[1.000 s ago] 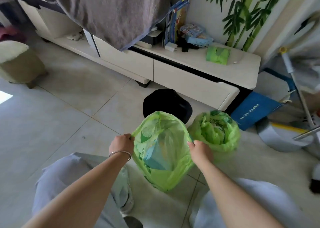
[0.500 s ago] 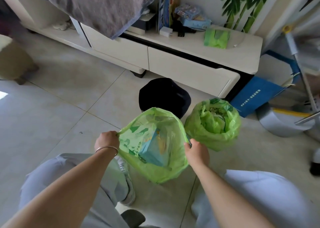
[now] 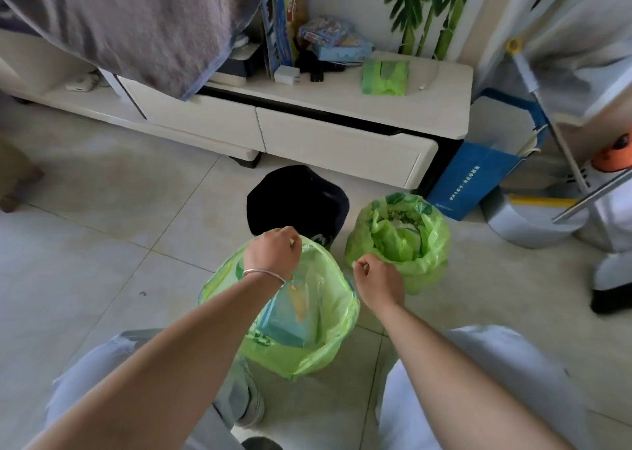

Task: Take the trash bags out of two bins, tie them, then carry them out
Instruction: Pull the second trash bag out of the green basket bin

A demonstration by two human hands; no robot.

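I see left hand (image 3: 273, 252) pinching far rim of near green bag (image 3: 318, 316) on floor, right hand (image 3: 378, 280) clenched on its right rim, second green bag (image 3: 425, 244) just beside, black bin (image 3: 294, 198) behind

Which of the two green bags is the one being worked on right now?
Start at the white TV cabinet; on the floor before it sits a black bin. The held green trash bag is in front of that bin, pinched at its rim by both hands. Unlike the other green bag, it shows a blue box inside.
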